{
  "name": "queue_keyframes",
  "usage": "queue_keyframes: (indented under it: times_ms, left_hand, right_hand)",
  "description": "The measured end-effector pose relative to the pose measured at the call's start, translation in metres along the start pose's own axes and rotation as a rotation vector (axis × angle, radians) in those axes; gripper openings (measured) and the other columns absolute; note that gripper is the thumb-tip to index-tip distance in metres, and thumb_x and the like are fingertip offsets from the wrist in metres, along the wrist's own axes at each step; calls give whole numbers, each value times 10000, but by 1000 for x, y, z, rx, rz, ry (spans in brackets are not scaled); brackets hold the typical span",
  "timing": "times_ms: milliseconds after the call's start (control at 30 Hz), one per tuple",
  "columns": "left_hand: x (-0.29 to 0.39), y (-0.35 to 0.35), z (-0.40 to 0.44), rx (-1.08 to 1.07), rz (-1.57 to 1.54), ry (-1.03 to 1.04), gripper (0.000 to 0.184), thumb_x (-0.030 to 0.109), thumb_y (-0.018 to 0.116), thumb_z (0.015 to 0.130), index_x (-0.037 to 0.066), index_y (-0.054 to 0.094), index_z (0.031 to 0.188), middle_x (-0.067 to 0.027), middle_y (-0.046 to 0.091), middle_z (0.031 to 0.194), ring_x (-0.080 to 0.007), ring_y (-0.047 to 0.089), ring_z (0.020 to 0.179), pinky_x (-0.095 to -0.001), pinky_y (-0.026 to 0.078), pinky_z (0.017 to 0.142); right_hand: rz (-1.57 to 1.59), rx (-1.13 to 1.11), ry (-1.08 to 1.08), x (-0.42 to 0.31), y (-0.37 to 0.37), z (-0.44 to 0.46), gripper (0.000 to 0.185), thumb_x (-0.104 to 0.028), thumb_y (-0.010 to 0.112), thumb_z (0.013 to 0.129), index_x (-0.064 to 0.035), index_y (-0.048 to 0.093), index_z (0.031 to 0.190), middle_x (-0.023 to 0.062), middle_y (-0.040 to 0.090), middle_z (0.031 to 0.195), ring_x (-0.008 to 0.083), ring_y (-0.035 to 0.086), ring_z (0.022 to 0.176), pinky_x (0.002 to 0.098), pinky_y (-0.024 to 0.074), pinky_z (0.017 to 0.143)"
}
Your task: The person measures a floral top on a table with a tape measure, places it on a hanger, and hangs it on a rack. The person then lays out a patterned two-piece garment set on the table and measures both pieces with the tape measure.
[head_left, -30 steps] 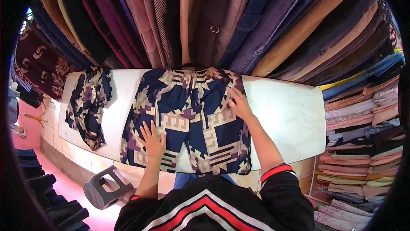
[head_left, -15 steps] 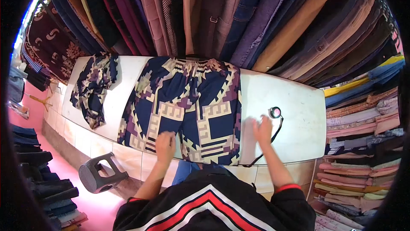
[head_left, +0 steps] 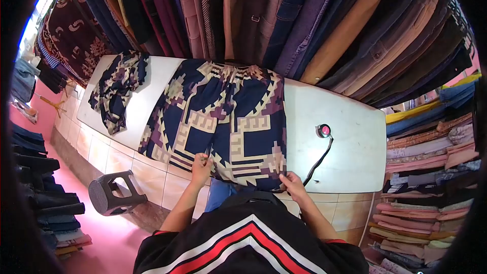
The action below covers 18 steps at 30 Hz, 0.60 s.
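Note:
Wide patterned trousers [head_left: 203, 101] in navy, cream and mauve lie spread on a white table, their gathered elastic waist at the far edge. My left hand [head_left: 201, 169] is closed at the near end, its fingers pinching the cloth by the inner leg. At the right hem corner, my right hand [head_left: 294, 184] grips the edge of the same trousers between thumb and fingers. To the right rests a small round black object with a pink face [head_left: 323, 131], attached to a black strap [head_left: 319, 161].
A crumpled cloth of matching print [head_left: 117, 91] lies at the table's left end. Hanging trousers [head_left: 243, 15] line the back edge. Folded clothes [head_left: 431, 142] are stacked at right, with dark folded jeans [head_left: 40, 183] at left. A grey plastic stool [head_left: 114, 193] stands on the floor.
My right hand has come down and left from beside the round object to the trousers' hem and taken hold of it. My left hand has shifted slightly right along the near end.

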State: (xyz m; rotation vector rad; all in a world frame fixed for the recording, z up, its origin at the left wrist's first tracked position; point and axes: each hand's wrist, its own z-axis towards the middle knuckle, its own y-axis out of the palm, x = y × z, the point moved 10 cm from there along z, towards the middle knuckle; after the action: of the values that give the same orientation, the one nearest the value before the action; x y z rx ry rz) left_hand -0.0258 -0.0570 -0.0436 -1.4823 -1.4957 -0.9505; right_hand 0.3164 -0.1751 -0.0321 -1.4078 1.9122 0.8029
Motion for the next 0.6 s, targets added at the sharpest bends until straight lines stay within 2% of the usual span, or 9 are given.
queue_keyframes:
  times_ms: [100,133,267,367,400,533,600]
  left_hand:
    - [0,-3,1,11,128,81,269,-19,500,884,57,380,1112,-42,566,797,-66,517,682,-207,406,579]
    - [1,-4,0,8,162,105,304,-32,492,880,53,366,1143,-53,572,805,-67,518,685,-208,406,583]
    - [8,3,-7,-51,162,119,406,-83,496,829,29,357,1193,-63,588,828,-74,528,699,-205,413,606]
    - [15,10,-10,-132,159,113,461,-109,512,791,23,361,1207,-56,589,829,-78,534,706,-204,420,618]
    - [18,12,-10,-156,132,133,476,-115,516,781,21,363,1210,-52,588,829,-79,534,705,-204,421,618]
    - [21,15,-12,-184,131,109,493,-121,552,757,13,386,1202,-52,589,830,-89,552,725,-206,441,639]
    - [27,10,-12,-137,210,168,508,-114,593,738,13,399,1191,-58,591,827,-99,567,746,-214,458,646]
  right_hand:
    - [-199,5,6,9,-23,-2,165,-211,607,889,-55,555,898,1,577,749,82,519,605,220,408,544]
    - [-250,71,-153,-4,-34,-4,146,-198,584,902,-57,562,873,4,594,748,96,560,639,220,426,576]
    - [343,52,-35,-14,-30,-26,68,-133,584,893,-72,562,873,-19,587,739,79,547,657,215,438,613]
    - [24,-11,-26,-5,-36,-25,130,-135,598,886,-84,532,786,-7,582,730,65,526,633,210,424,594]
    - [-126,-106,-75,-10,-28,-25,99,-108,600,878,-81,532,812,-9,584,741,61,520,638,209,422,602]
    - [121,-120,-68,-17,-24,-33,122,-79,650,833,-50,538,870,-18,583,692,51,500,594,212,403,559]
    - [-192,-77,-155,2,-52,-20,151,-66,664,814,-30,537,889,-9,584,676,48,508,590,222,412,542]
